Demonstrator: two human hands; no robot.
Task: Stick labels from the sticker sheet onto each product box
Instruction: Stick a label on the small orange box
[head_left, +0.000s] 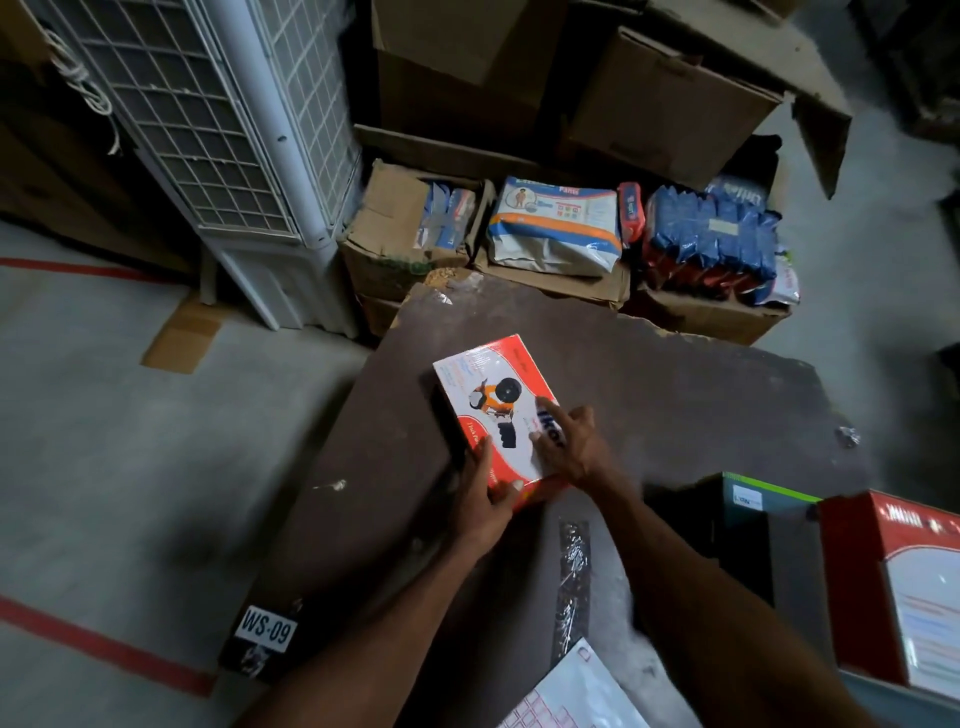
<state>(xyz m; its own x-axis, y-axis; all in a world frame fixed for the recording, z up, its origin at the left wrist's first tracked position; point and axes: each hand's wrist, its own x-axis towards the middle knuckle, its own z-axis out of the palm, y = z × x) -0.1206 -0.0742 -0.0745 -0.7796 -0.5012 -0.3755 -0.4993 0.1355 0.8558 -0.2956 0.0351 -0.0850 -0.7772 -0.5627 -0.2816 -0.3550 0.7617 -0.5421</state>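
Observation:
A red and white product box (488, 400) lies flat on the dark brown table (675, 395). My left hand (485, 493) grips its near left corner, thumb on the top face. My right hand (569, 441) rests on the box's right side with fingers spread flat across the printed face. The sticker sheet (574, 691), white with a pink grid of labels, lies at the table's near edge, partly cut off by the frame. A second red and white box (898, 587) stands at the right, with a dark box with a green edge (743, 525) beside it.
A white air cooler (218, 130) stands on the floor at the left. Cardboard cartons (665, 104) and cartons of packaged goods (556, 223) crowd the floor beyond the table. A "WS-09" tag (266, 627) marks the table's near left corner. Red tape lines cross the grey floor.

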